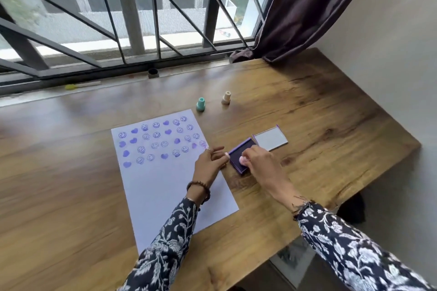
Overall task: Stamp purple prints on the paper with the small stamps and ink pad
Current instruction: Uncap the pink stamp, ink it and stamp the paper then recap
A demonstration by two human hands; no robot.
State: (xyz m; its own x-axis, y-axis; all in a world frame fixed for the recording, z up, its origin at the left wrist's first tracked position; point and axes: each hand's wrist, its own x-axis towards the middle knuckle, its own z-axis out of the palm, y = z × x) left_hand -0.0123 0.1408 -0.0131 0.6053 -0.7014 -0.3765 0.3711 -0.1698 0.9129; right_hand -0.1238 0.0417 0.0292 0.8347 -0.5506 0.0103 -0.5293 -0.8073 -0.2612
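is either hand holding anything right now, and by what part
The right hand pinches a small pink stamp by its upper part, its base on the ink pad. The left hand rests on the paper, holding nothing.

Pink stamp (243,160) on ink pad (238,157)

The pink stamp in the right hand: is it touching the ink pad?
Touching. The head view shows the pink stamp, gripped by the right hand, pressed onto the ink pad, no gap visible.
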